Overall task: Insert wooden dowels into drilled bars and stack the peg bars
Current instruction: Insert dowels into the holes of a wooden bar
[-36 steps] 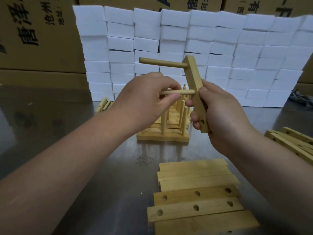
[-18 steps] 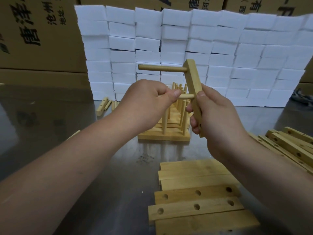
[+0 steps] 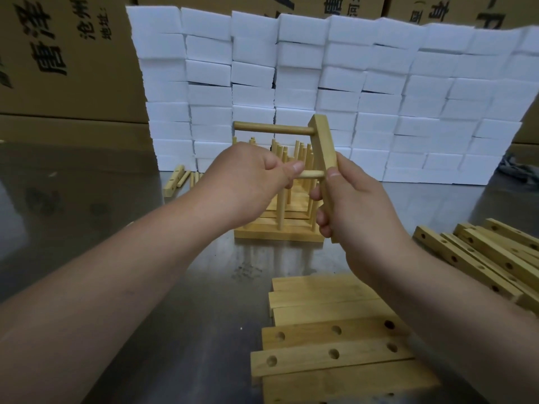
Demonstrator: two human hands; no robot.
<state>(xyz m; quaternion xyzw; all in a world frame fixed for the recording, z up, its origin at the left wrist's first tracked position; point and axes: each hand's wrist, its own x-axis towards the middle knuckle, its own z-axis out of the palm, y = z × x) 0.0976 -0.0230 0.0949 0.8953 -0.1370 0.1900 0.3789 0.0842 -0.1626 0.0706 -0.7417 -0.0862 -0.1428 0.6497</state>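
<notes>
My right hand (image 3: 354, 205) grips a drilled wooden bar (image 3: 323, 147) held upright above the metal table. One dowel (image 3: 272, 129) sticks out of the bar's top hole, pointing left. My left hand (image 3: 250, 182) pinches a second dowel (image 3: 310, 174) whose tip sits in the bar's middle hole. Behind the hands stands a stack of finished peg bars (image 3: 280, 233) with dowels pointing up.
Loose drilled bars (image 3: 329, 342) lie in a row at the near edge. More bars (image 3: 481, 258) are piled at the right. A few small wooden pieces (image 3: 175, 180) lie at the back left. A wall of white foam blocks (image 3: 320, 83) and cardboard boxes (image 3: 64, 53) closes the back.
The left hand has pushed the second dowel further toward the bar, so less of it shows. Both hands and the bar have sunk slightly in view.
</notes>
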